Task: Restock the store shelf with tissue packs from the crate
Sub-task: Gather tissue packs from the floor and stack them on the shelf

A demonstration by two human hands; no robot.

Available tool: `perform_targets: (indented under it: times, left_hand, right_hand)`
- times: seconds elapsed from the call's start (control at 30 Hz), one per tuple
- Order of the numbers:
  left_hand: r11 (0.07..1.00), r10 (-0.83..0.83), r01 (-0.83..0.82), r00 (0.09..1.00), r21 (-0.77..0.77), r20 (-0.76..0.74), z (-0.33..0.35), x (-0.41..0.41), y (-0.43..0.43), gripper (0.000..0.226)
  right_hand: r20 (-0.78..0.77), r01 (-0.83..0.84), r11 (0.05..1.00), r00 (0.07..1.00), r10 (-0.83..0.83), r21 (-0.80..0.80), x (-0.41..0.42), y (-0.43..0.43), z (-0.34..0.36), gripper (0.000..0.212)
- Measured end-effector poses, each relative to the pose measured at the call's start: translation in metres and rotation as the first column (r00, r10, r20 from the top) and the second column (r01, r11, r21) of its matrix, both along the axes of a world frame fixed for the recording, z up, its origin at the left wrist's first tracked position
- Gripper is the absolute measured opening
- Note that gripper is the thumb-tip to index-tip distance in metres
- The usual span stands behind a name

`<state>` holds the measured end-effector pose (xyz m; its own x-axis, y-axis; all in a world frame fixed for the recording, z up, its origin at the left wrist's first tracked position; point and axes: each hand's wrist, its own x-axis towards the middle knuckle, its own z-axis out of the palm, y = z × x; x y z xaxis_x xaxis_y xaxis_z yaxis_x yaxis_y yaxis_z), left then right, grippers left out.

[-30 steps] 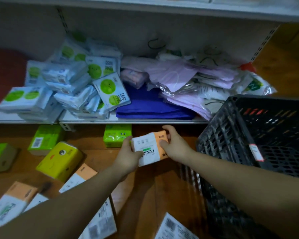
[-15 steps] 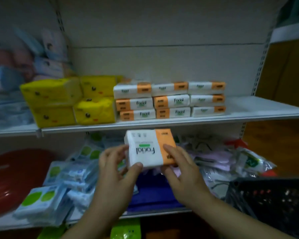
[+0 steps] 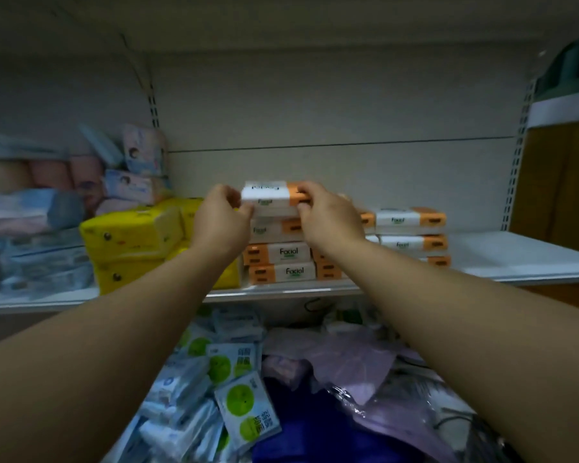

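Both hands set a tissue pack on top of a stack on the store shelf.

Left hand grips the white end of the tissue pack, right hand grips its orange end; the pack sits level on the left stack of packs. Front labels below read "Facial", white with orange ends. A second stack stands to the right, yellow packs to the left. The shelf is bare at right. Green-dot packets lie on the shelf below.
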<state>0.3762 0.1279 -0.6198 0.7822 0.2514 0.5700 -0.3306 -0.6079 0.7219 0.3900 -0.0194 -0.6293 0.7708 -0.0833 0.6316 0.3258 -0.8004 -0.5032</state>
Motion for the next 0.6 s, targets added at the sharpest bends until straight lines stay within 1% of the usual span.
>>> perform_targets:
  times: [0.07, 0.1, 0.17, 0.23, 0.3, 0.37, 0.4, 0.47, 0.53, 0.6]
  left_hand:
    - [0.998, -0.031, 0.038, 0.992, 0.051, -0.119, -0.004, 0.007, 0.003, 0.035]
    - [0.996, -0.059, 0.068, 0.986, 0.056, -0.154, -0.005, 0.007, 0.003, 0.038]
    - [0.992, -0.110, 0.120, 0.978, 0.043, -0.176, -0.005, 0.004, 0.003, 0.043]
    - [0.993, -0.094, 0.104, 0.985, 0.064, -0.146, -0.008, -0.003, 0.007, 0.053]
    - [0.993, -0.055, 0.065, 0.994, 0.102, -0.098, -0.019, -0.015, 0.012, 0.062]
    - [0.990, -0.065, 0.072, 0.996, 0.122, -0.058, -0.040, -0.030, 0.018, 0.063]
    - [0.986, -0.080, 0.087, 0.995, 0.140, -0.056, -0.053, -0.038, 0.021, 0.062]
    - [0.974, -0.090, 0.112, 0.989, 0.195, -0.118, -0.086, -0.058, 0.027, 0.061]
    - [0.962, -0.092, 0.149, 0.966, 0.229, -0.240, -0.121, -0.073, 0.032, 0.062]
    - [0.960, -0.101, 0.191, 0.918, 0.203, -0.382, -0.160, -0.087, 0.035, 0.064]
  right_hand:
    - [-0.094, 0.051, 0.991, 0.994, -0.063, -0.128, 0.004, 0.001, 0.000, 0.035]
    - [-0.131, 0.054, 0.980, 0.988, -0.080, -0.190, 0.003, 0.001, 0.001, 0.040]
    - [-0.169, 0.036, 0.974, 0.983, -0.075, -0.223, -0.001, 0.001, 0.003, 0.048]
    - [-0.108, 0.017, 0.978, 0.993, -0.040, -0.206, -0.006, 0.002, 0.004, 0.051]
    - [0.021, -0.022, 0.983, 0.999, 0.026, -0.183, -0.018, 0.004, -0.004, 0.049]
    - [0.137, -0.098, 0.979, 0.983, 0.124, -0.180, -0.034, 0.006, -0.024, 0.044]
    - [0.158, -0.133, 0.973, 0.974, 0.164, -0.190, -0.043, 0.008, -0.037, 0.042]
    - [0.104, -0.200, 0.961, 0.969, 0.222, -0.189, -0.060, 0.012, -0.075, 0.039]
    - [-0.041, -0.242, 0.956, 0.970, 0.239, -0.164, -0.075, 0.016, -0.117, 0.041]
    - [-0.161, -0.260, 0.953, 0.959, 0.235, -0.156, -0.090, 0.019, -0.165, 0.042]
